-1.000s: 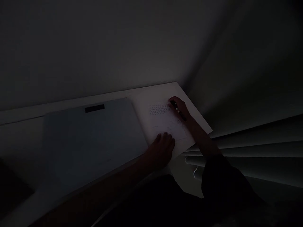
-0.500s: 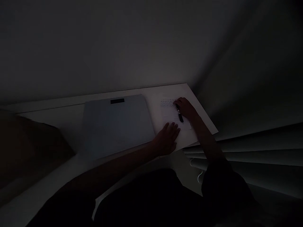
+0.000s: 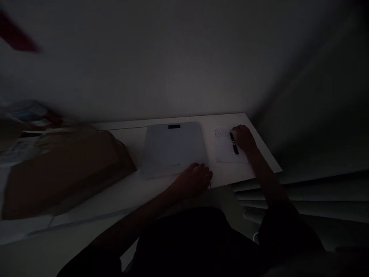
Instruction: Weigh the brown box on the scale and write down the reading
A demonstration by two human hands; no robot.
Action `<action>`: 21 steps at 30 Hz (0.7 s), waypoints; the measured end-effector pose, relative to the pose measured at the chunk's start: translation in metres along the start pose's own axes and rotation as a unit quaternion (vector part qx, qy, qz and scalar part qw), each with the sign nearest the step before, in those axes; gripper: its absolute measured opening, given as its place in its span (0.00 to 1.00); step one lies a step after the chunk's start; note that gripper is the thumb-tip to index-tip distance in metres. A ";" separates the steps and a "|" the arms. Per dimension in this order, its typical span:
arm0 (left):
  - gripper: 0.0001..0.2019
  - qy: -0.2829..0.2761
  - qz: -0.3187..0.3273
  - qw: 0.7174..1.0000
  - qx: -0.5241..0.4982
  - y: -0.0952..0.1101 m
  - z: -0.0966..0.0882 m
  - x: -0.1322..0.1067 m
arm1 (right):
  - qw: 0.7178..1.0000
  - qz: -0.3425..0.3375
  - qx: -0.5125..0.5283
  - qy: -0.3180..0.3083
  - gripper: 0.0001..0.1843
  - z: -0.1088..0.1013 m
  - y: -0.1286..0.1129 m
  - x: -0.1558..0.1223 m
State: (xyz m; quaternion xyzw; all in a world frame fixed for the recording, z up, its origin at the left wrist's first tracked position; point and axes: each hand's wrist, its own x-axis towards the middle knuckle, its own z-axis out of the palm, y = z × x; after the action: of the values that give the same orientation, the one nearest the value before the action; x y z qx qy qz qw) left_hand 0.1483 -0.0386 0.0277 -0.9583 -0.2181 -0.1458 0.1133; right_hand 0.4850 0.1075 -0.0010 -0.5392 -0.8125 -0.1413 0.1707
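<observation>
The scene is very dim. My right hand (image 3: pixel 244 138) rests on the right part of a sheet of paper (image 3: pixel 226 154), its fingers closed around the upper end of a dark pen (image 3: pixel 234 144). Rows of small handwriting run across the top of the sheet. My left hand (image 3: pixel 197 177) lies at the table's front edge by the near right corner of a flat, pale square panel (image 3: pixel 173 148). That panel has a small dark rectangle at its far edge and looks like a bathroom scale. The left fingers are stretched out and loosely bent, with nothing visible in them.
A large brown cardboard box (image 3: pixel 66 169) stands on the left of the white table (image 3: pixel 262 161). Blurred items lie behind it. A red object (image 3: pixel 17 34) shows at the upper left. A wall runs along the back, and grey folds of fabric (image 3: pixel 302 192) hang at the right.
My left hand has drawn back from the paper's lower edge toward the pale panel. The right hand stays at the pen. The view has shifted left, showing more of the box.
</observation>
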 end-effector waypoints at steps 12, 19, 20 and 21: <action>0.12 0.108 -0.267 0.932 0.218 -0.042 -0.063 -0.183 | 0.945 -0.268 0.118 0.146 0.10 -0.041 -0.172 0.033; 0.13 0.216 -0.359 0.854 0.308 -0.037 -0.076 -0.268 | 0.895 -0.354 0.245 0.116 0.14 -0.039 -0.283 0.064; 0.14 0.222 -0.374 0.843 0.316 -0.036 -0.075 -0.277 | 0.889 -0.365 0.253 0.107 0.14 -0.037 -0.295 0.068; 0.14 0.222 -0.393 0.833 0.321 -0.036 -0.074 -0.285 | 0.885 -0.373 0.261 0.098 0.14 -0.036 -0.306 0.071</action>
State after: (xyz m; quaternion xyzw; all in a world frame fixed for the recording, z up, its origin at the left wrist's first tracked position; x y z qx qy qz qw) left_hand -0.1309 -0.1378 0.0079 -0.6437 -0.5798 -0.3085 0.3929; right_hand 0.1807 0.0355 0.0476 -0.1158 -0.9403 -0.0289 0.3188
